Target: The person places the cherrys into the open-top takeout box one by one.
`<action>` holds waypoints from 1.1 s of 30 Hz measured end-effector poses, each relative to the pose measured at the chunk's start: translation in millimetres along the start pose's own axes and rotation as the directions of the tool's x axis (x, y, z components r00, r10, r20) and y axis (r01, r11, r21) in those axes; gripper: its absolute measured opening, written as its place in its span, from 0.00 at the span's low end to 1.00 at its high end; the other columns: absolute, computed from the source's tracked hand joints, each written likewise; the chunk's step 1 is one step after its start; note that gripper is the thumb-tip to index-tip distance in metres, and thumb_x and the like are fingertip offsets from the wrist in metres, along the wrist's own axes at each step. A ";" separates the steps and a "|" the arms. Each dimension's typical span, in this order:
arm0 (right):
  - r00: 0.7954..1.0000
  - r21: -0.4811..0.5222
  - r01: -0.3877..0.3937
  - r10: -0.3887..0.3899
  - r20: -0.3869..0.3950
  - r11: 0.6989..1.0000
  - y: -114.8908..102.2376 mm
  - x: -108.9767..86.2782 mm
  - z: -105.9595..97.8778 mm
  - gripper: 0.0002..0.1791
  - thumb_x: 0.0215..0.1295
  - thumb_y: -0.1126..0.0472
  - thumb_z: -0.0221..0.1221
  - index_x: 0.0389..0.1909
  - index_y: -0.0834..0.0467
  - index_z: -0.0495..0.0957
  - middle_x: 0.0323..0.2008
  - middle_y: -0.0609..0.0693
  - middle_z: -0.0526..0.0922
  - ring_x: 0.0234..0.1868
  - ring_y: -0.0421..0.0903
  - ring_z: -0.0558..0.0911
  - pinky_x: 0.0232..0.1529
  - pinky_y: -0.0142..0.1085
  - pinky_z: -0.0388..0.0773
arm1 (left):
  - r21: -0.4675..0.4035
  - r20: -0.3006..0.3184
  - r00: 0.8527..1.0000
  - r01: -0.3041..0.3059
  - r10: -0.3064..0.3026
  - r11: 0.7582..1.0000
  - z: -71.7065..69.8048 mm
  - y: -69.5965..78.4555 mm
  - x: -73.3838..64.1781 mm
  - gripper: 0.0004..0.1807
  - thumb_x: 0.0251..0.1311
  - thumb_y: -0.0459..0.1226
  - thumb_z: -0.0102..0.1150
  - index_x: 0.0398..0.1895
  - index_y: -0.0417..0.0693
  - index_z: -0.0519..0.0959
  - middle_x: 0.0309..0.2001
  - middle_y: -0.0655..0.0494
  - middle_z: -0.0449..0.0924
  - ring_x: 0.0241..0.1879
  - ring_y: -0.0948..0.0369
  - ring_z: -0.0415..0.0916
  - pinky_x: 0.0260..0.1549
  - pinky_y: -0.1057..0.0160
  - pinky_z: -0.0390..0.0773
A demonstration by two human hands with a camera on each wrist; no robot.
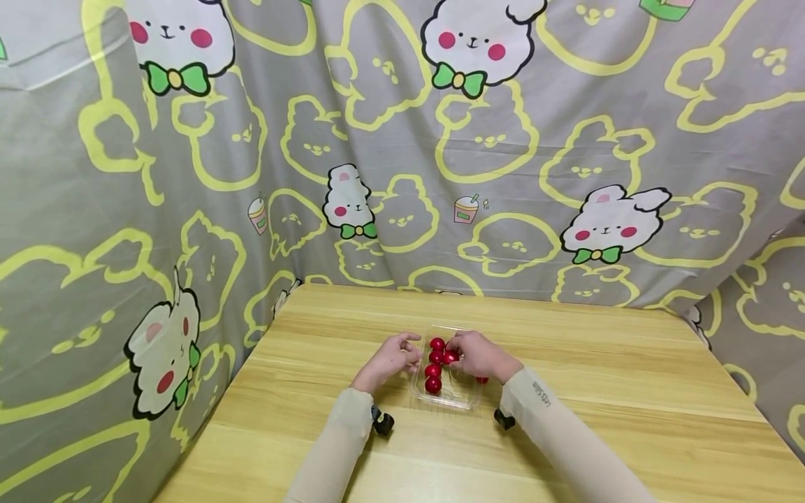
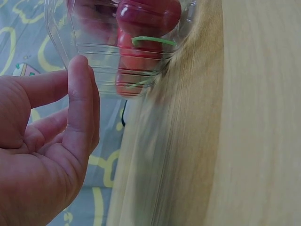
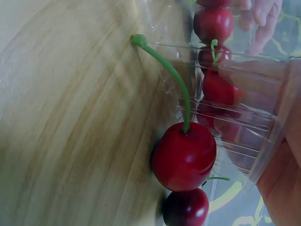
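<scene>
A clear plastic box [image 1: 462, 403] stands on the table with several shiny red cherries [image 1: 432, 384] inside, mostly along its left side. My left hand [image 1: 393, 358] is at the box's left side; in the left wrist view its loosely bent fingers [image 2: 79, 89] touch or nearly touch the clear wall. My right hand [image 1: 481, 355] reaches over the right rim into the box. Through the wall in the right wrist view, its fingers hold a red cherry [image 3: 218, 89]; the far side of this grip is hidden. Outside the box, a cherry with a green stem [image 3: 184, 157] lies near the right wall.
Another, darker cherry [image 3: 186, 207] lies beyond the stemmed one, outside the box. The wooden table [image 1: 597, 391] reaches back to a grey curtain [image 1: 402, 140] with yellow outlines and cartoon animals, which also hangs along the left and right sides.
</scene>
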State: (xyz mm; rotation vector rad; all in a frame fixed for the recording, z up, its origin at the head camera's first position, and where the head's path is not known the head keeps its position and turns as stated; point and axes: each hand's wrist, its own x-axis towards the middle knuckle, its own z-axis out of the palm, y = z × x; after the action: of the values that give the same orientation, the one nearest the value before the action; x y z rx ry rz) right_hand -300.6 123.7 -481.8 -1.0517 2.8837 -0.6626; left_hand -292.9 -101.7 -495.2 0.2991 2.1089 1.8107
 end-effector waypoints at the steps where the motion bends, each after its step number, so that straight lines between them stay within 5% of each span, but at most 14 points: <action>1: 1.000 -0.005 0.004 -0.004 0.002 1.000 0.2 0.1 0.5 0.12 0.54 0.63 0.68 0.39 0.62 0.82 0.33 0.47 0.77 0.32 0.43 0.77 0.33 0.33 0.77 | 0.000 0.001 1.000 -0.003 0.003 1.000 -0.2 -0.1 -0.3 0.24 0.64 0.24 0.50 0.64 0.33 0.64 0.34 0.46 0.71 0.28 0.59 0.77 0.28 0.66 0.83; 14: 1.000 -0.082 0.024 -0.023 0.013 0.996 1.4 1.2 2.4 0.11 0.53 0.60 0.69 0.37 0.57 0.81 0.32 0.45 0.76 0.31 0.40 0.74 0.34 0.35 0.76 | -0.005 -0.004 1.000 -0.006 0.006 1.000 -0.4 1.8 -0.7 0.24 0.64 0.24 0.51 0.64 0.33 0.64 0.34 0.46 0.71 0.28 0.60 0.76 0.29 0.64 0.83; 33: 0.998 -0.027 0.048 -0.047 0.031 0.998 0.6 0.0 -2.6 0.12 0.51 0.67 0.68 0.38 0.61 0.82 0.32 0.46 0.77 0.32 0.42 0.77 0.34 0.34 0.78 | -0.005 0.003 1.000 -0.007 0.007 1.000 -0.9 3.6 -3.5 0.26 0.64 0.25 0.51 0.65 0.31 0.62 0.34 0.46 0.70 0.28 0.58 0.77 0.29 0.65 0.83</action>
State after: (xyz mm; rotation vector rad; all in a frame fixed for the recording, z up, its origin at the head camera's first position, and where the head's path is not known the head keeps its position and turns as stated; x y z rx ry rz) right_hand -301.4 125.2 -479.6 -1.1269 2.8588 -0.6048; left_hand -290.2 -103.2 -491.1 0.3084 2.1038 1.8182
